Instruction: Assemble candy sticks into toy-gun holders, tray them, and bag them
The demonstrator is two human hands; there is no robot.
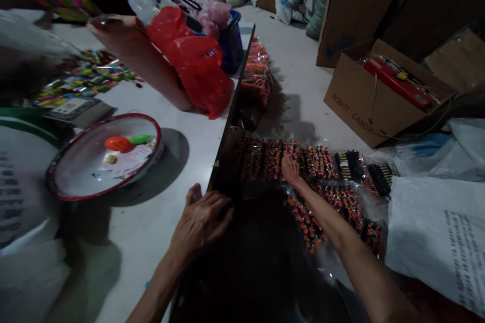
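My left hand (204, 214) rests on the edge of the white table (159, 242), its fingers apart and nothing held. Down at floor level, my right hand (291, 167) has its fingers closed at the top of a clear plastic pack (291, 147) of small colourful pieces. Similar packs (320, 160) lie in a row on either side, and more packs (306, 219) with orange-topped pieces lie nearer me, beside my right forearm. On the table left of my left hand stands a white enamel basin (83, 174) with a red rim, holding an orange piece (119, 144) and a green piece (141, 139).
A red plastic bag (197, 65) and a blue basket (232, 45) stand by the table's far edge. Loose wrapped pieces (91, 75) cover its left side. An open cardboard box (364, 106) and a white sack (428, 237) sit on the right.
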